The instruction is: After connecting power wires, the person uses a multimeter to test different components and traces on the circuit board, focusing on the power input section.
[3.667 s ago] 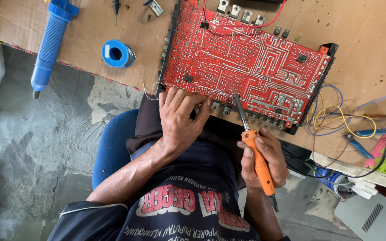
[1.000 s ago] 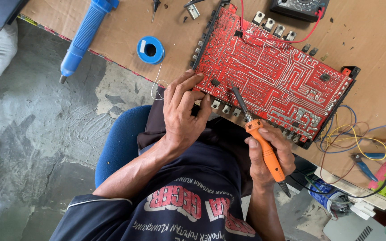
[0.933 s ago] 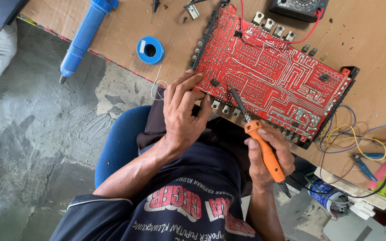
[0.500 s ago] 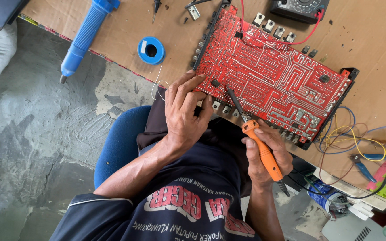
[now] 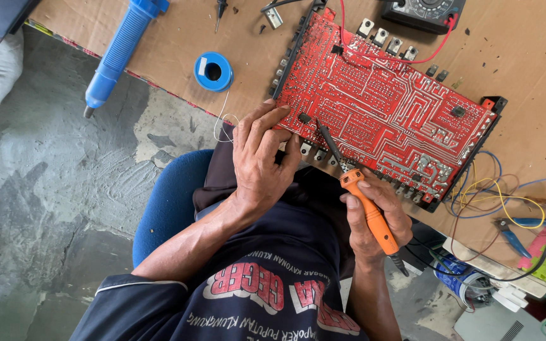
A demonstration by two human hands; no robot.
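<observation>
Soldering on the red board: steady tip, steady board

Your right hand point(image 5: 374, 221) is closed around the orange handle of the soldering iron point(image 5: 364, 202), with the dark tip laid on the copper side of the red circuit board point(image 5: 387, 113), close to the board's near edge. Your left hand point(image 5: 260, 158) lies with fingers spread and bent over the board's near-left corner, pressing it down; a thin loop of solder wire point(image 5: 225, 120) shows just beyond the fingers, though whether they pinch it you cannot tell from this view.

The board sits on the cardboard-covered surface point(image 5: 526, 57), overhanging its near edge above your lap.

- Keep the left hand's weight on that corner, since the overhang looks likely to rock.
- Hold the tip flat against pad and lead together rather than poking with the point.
- Mind the red lead point(image 5: 424, 57) running across the board's far side to the multimeter point(image 5: 421, 9) at the far edge.
- The blue solder spool point(image 5: 213, 71) and blue desoldering pump point(image 5: 118, 53) lie toward the surface's left edge, within reach.
</observation>
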